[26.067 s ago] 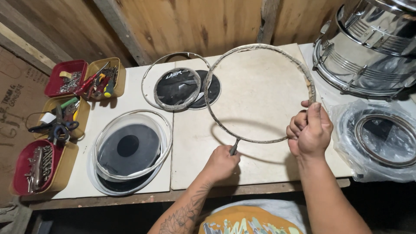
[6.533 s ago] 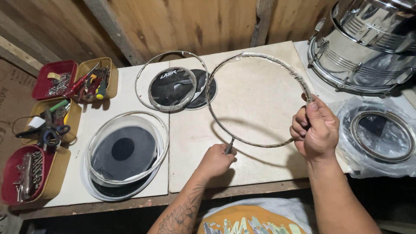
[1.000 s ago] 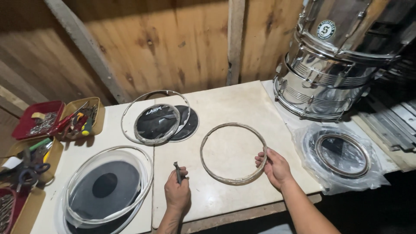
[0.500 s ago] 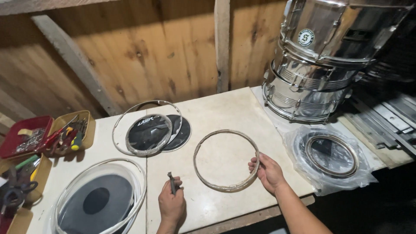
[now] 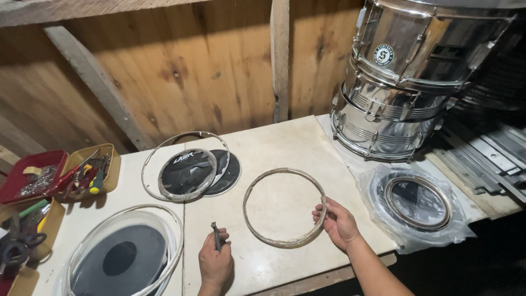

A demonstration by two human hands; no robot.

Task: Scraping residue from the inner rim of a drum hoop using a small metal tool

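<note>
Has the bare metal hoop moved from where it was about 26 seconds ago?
Yes. The metal hoop was tilted up, its far edge overlapping the black drumheads; it now lies flat on the table, apart from them, right hand on its rim.

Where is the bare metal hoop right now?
In the head view, the metal hoop lies flat on the white table, centre-right, the right hand gripping its right edge.
</note>
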